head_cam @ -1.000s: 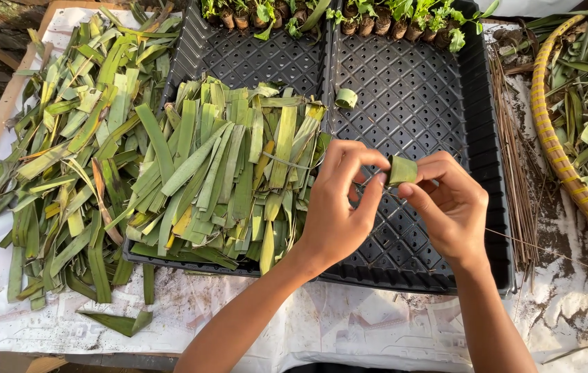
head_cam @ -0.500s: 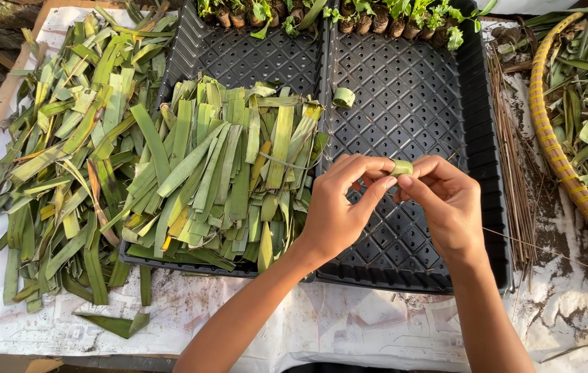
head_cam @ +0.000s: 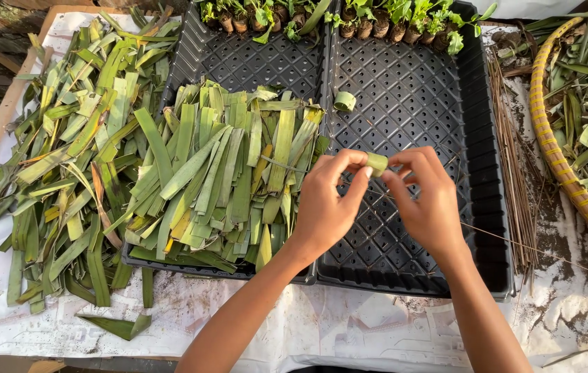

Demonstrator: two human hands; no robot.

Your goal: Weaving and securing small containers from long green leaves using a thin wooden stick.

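Both hands meet over the right black seedling tray (head_cam: 477, 207). My left hand (head_cam: 327, 204) and my right hand (head_cam: 427, 204) pinch a small rolled strip of green leaf (head_cam: 377, 164) between their fingertips. A thin stick runs from under my right hand toward the right. A finished leaf ring (head_cam: 344, 101) lies in the tray beyond my hands. A heap of cut leaf strips (head_cam: 228, 173) fills the left black tray (head_cam: 190, 59), just left of my left hand.
More loose leaf strips (head_cam: 59, 152) cover the white sheet at left. Small potted seedlings (head_cam: 349, 17) line the trays' far edge. A bundle of thin sticks (head_cam: 511, 159) lies right of the tray, beside a yellow-rimmed basket (head_cam: 556, 159) of leaves.
The leaf strip, first held flat in my right hand, has been rolled into a tight small ring between both hands' fingertips. Hands stayed over the right tray.
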